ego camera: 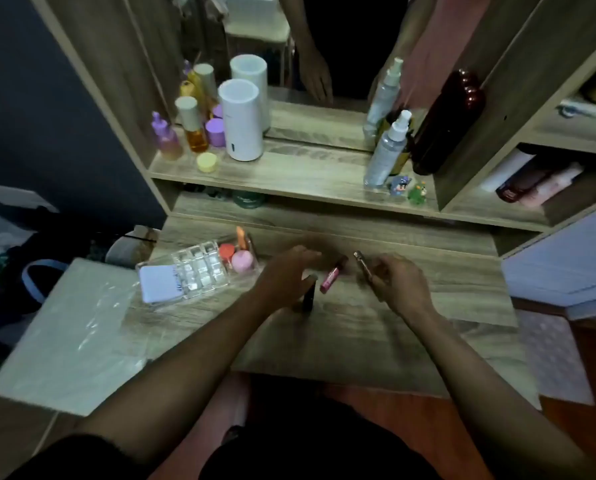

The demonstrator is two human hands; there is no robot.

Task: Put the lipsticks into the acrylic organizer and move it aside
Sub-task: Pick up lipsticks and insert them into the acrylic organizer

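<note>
The clear acrylic organizer stands on the left of the wooden desk, its small compartments showing nothing inside, a white pad in its left section and pink and orange sponges at its right end. A pink lipstick lies on the desk between my hands. A dark lipstick stands just under my left hand, whose fingers are spread above it. My right hand grips a slim metallic lipstick that points up and left.
The shelf above the desk carries a white cylinder, purple and amber bottles, spray bottles, a dark brown bottle and small figurines. A mirror stands behind them. A plastic-wrapped white box sits left of the desk.
</note>
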